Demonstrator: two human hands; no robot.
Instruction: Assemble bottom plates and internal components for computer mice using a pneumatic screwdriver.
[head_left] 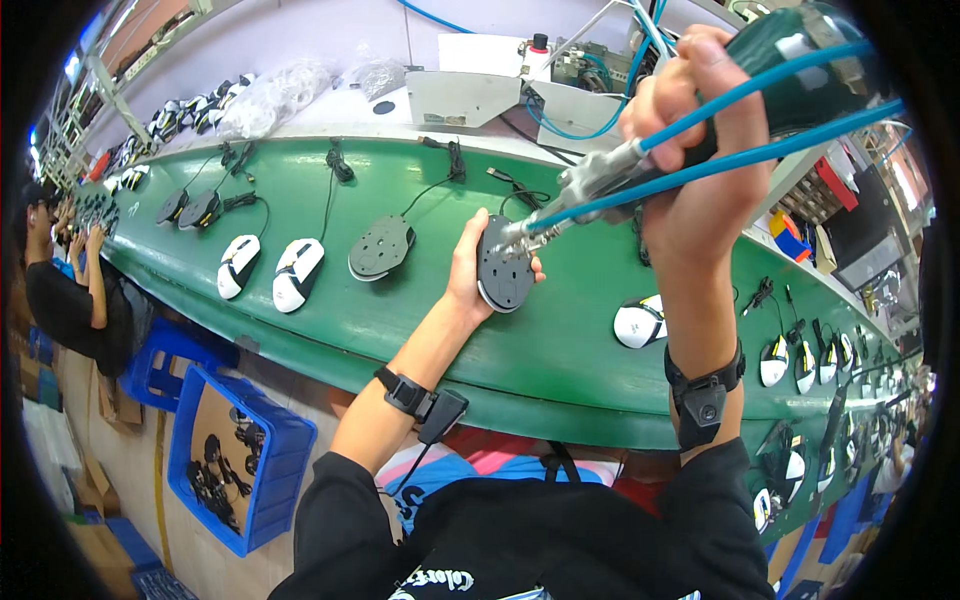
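Observation:
My left hand [466, 272] is closed around a computer mouse [505, 278], its dark grey underside turned up. Raised at the right, my right hand [700, 130] grips a dark green power screwdriver [810, 60] with a silvery metal front end. Two blue hoses run alongside the tool. Its tip meets the upper part of the mouse's underside; the exact contact point is too small to make out. Left of my left hand lies another upturned mouse [381, 248] with its cable stretched behind. A white and black mouse [640, 322] rests to the right, partly behind my right forearm.
The green worktable [440, 345] carries more mice, including a white one [298, 275], in a row both ways. Behind stand a white box-like fixture [465, 98] and clear plastic bags [290, 95]. A blue crate [245, 500] with dark parts sits on the floor; a co-worker [75, 290] sits far left.

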